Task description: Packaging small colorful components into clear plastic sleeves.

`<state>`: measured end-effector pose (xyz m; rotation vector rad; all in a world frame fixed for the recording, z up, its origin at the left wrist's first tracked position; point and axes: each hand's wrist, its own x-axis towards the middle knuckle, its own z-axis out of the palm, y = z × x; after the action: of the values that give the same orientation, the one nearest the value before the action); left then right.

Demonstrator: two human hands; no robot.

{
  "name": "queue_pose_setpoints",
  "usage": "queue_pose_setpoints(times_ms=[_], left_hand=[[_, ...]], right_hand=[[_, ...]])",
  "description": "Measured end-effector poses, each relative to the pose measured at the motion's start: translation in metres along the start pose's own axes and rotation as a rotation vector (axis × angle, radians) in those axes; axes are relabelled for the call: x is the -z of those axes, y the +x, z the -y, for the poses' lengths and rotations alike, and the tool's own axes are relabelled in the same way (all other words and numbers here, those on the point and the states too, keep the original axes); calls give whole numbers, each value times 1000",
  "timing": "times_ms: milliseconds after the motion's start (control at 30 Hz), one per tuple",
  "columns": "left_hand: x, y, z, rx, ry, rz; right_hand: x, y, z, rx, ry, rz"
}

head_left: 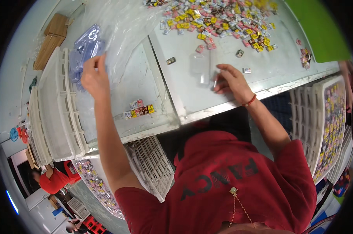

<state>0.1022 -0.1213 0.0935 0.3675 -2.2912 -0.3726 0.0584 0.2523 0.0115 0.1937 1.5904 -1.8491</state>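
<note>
My left hand (95, 78) is raised at the left, thumb and fingertips pinched together. Whatever it holds, if anything, I cannot make out. Just beyond it lies a pile of bluish clear plastic shells (86, 46) beside a large clear plastic bag (125, 29). My right hand (234, 84) has its fingers curled at the right edge of a clear plastic shell (200, 68) over the table. A small dark wrapped piece (239, 53) and a pale one (246, 70) lie near this hand. Another dark piece (171, 61) lies left of the shell.
A heap of small yellow, pink, white and brown pieces (219, 23) spreads over the far table. Several pieces stand in a short row (142, 111) at the near left. White plastic crates (63, 105) flank the table, some (328, 128) with pieces inside. Another person (53, 180) is at far left.
</note>
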Motion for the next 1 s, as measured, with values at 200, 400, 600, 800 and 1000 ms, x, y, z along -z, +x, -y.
queue_pose_setpoints(times_ms=[200, 400, 600, 800, 1000], left_hand=[[-45, -30, 2, -350, 211, 97], [-101, -91, -80, -273, -207, 476], [-114, -94, -85, -203, -315, 479], [-140, -74, -112, -155, -333, 562], [-135, -56, -110, 13, -617, 770]], right_hand=[[-3, 0, 4, 37, -148, -35], [1, 7, 1, 121, -346, -1], [1, -15, -13, 55, -147, -33], [-6, -34, 9, 74, -627, 56], [40, 17, 38, 797, -1056, -236]])
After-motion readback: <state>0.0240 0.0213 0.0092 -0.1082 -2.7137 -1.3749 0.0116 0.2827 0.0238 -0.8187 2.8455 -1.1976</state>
